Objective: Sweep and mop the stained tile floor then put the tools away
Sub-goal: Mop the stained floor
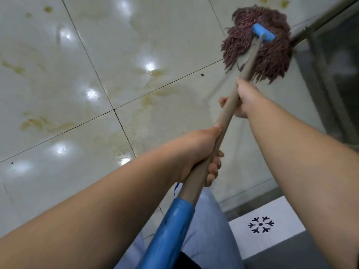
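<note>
— Holding the mop handle [211, 152] with both hands, we have the left hand [196, 154] lower down, just above the blue sleeve [169, 232], its grip wrapped tight around the shaft.

— And our right hand [242, 100] sits higher up, its grip closed round the same handle, fingers curled underneath.

— Past it, the reddish-brown mop head [258, 53] with its blue clamp [263, 33] lies on the tile floor [97, 55], beside what may be a metal frame [326, 18]; that edge is blurred.

— Brownish stains [149, 94] spread across the wet, shiny tiles to our left. A white mat [279, 230] lies near our feet.
</note>
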`<state>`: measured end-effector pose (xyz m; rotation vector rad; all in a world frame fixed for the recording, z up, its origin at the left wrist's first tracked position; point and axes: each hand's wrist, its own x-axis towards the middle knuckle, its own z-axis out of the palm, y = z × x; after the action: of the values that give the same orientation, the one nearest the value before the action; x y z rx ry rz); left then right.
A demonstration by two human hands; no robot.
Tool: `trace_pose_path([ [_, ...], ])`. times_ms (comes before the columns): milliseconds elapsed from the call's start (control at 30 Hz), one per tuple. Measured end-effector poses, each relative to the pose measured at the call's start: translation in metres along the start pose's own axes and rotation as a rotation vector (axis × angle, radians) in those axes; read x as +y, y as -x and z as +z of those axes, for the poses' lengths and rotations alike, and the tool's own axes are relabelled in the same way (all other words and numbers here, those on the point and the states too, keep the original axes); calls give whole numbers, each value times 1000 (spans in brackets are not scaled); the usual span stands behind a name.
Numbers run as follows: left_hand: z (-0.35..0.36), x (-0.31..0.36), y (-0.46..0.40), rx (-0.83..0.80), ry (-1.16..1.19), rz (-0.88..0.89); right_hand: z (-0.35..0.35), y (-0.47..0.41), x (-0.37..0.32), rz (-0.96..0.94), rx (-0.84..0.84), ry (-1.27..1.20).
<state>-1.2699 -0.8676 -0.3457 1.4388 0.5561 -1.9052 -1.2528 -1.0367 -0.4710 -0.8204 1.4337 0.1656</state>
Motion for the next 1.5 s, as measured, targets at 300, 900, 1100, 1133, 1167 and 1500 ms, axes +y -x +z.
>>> trace_pose_path([
  [300, -20, 7, 9, 95, -37, 88, 24, 63, 36, 118, -164, -412],
  [900, -218, -169, 152, 227, -152, -106, 223, 217, 221, 239, -125, -287],
  [1100, -191, -99, 109, 165, -160, -90, 200, 162, 159, 214, -39, -297],
  [1133, -182, -81, 101, 168, -163, -82, 193, 150, 142, 207, -38, -304],
  [1167, -172, -61, 93, 169, -162, -72, 186, 137, 124, 198, -43, -309],
  [1500, -3, 169, -6, 149, -74, 4, 53, -9, -114, 156, -11, -176],
])
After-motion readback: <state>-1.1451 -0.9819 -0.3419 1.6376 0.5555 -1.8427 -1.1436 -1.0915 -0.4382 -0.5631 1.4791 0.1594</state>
